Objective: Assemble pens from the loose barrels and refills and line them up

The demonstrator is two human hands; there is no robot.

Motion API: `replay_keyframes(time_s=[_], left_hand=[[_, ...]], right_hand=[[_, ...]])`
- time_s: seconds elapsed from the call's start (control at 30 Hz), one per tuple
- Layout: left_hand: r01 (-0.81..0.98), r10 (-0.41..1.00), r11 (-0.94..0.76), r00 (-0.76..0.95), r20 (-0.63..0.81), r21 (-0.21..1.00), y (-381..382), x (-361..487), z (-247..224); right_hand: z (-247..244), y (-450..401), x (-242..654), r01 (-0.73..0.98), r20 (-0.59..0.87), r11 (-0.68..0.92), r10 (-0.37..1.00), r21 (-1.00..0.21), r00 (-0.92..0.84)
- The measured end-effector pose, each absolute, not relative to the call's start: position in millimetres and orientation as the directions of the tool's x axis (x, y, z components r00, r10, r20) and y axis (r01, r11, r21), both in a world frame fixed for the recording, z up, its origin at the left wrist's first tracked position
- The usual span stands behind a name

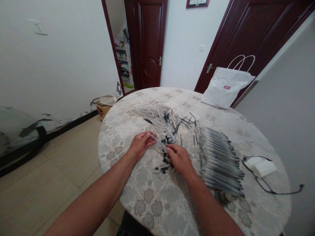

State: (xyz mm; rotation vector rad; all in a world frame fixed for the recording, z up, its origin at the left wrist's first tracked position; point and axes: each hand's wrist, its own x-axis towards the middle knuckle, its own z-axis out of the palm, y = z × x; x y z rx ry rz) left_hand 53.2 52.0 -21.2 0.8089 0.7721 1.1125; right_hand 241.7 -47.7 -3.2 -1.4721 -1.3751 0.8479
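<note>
A slim, pale pen barrel (158, 141) is held slantwise between my hands, above the table. My left hand (141, 144) pinches its upper left end between thumb and fingertips. At the lower right end, my right hand (179, 159) has its fingers closed on the same barrel. Just beyond lie loose whitish pen barrels (158, 124) in a heap. Thin black refills (185, 122) are scattered to the right of them. Small black and clear pen parts (162, 167) lie below the hands, partly hidden by my right hand.
Assembled-looking pens (221, 160) form a stacked row at right. Beyond them are eyeglasses (264, 186) and a folded white tissue pack (264, 167). A white paper bag (225, 88) stands at the back edge of the round, cloth-covered table (147, 206). A brown bag (105, 105) sits behind left.
</note>
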Motion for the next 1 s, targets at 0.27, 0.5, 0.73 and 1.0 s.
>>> replay_keyframes(time_s=[0.27,0.5,0.73,1.0], left_hand=[[-0.479,0.948,0.257,0.296,-0.121,0.839,52,52,-22],[-0.447,0.95,0.204,0.306,-0.065,0.871,50,55,-18],[-0.03,0.843,0.058,0.537,-0.033,0.998,41,55,-8],[0.011,0.878,0.097,0.471,-0.09,0.995,46,56,-17]], right_hand=[[-1,-49,236,-0.015,-0.161,-0.161,0.979,-0.987,0.126],[7,-52,230,0.595,0.253,0.143,0.962,-0.791,0.106],[14,-55,234,0.924,0.402,0.229,0.911,-0.308,-0.092],[62,-67,286,0.978,0.417,0.102,0.909,-0.184,-0.016]])
